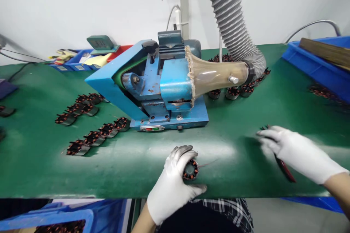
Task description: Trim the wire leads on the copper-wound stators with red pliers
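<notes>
Left hand (pixel 175 184) grasps a wound stator (pixel 190 169) at the worktop (pixel 131 160) front edge. Right hand (pixel 294 151), near the right edge, grips a red-handled tool (pixel 286 169).

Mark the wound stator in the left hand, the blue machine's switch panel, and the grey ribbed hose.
stator (pixel 190 169): head view, on its copper-wound end face.
switch panel (pixel 152 128): head view, on the red and green buttons.
grey ribbed hose (pixel 229 14): head view, on its mid length.
</notes>
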`<state>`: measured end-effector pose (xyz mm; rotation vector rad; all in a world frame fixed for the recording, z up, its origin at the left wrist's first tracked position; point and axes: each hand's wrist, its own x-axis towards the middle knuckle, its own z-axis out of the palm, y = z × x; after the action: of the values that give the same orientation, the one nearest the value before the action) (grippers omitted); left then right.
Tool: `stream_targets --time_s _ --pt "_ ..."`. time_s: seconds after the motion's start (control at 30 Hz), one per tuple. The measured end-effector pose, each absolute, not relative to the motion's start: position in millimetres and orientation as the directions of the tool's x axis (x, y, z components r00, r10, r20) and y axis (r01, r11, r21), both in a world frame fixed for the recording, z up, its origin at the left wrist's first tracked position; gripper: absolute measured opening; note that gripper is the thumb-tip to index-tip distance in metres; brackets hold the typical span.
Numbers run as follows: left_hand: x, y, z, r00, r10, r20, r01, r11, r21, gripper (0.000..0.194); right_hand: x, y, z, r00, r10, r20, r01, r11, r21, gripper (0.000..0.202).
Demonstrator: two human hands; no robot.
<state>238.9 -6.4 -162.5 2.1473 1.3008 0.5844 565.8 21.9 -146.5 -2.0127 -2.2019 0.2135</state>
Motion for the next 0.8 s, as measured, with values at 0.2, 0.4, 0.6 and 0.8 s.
stream_targets --time_s 0.2,0.4,0.6,0.8 --pt "262.5 -5.0 -152.9 0.516 0.856 -0.022 0.754 -0.442 0.485 0.017 575.6 9.1 -158.4 0.394 0.919 0.014 0.902 -0.389 0.187 0.069" --pt "266.4 -5.7 -156.8 0.472 0.869 -0.148 0.809 -0.360 0.465 0.018 531.0 -0.5 -171.5 0.538 0.841 0.054 0.831 -0.540 0.132 0.044" --pt "267.2 -6.7 -155.3 0.453 0.877 -0.161 0.811 -0.330 0.484 0.017 490.8 -31.8 -166.3 0.354 0.902 -0.248 0.839 -0.423 -0.341 0.036" --pt "268.6 -6.6 -154.8 0.436 0.883 -0.176 0.829 -0.317 0.461 0.015 458.8 -60.4 -156.1 -0.187 0.810 -0.556 0.706 -0.283 -0.650 0.030"
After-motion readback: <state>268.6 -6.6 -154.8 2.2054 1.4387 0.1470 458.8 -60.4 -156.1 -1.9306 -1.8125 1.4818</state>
